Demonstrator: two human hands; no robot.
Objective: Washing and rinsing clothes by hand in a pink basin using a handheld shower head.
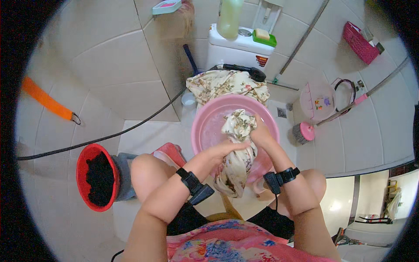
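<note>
Both my hands grip a bunched, twisted floral cloth [238, 163] over a pink basin [203, 102]. My left hand [223, 152] is wrapped round the cloth's middle, nearer to me. Higher up, my right hand [262, 133] closes round its right side. The cloth's upper end is gathered into a lump above the basin, and its lower end hangs over the near rim. Sudsy-looking water shows inside the basin on the left. Behind the basin, another floral cloth [218, 85] lies draped over the toilet, with a black shower head [257, 75] resting on top.
A red bucket [80, 183] with dark contents stands at left. A black hose [131, 130] crosses the left side. On the white tank [216, 48] are a bottle of greenish liquid [229, 19] and soap in a green dish [270, 42]. A pink brush [307, 131] leans at right.
</note>
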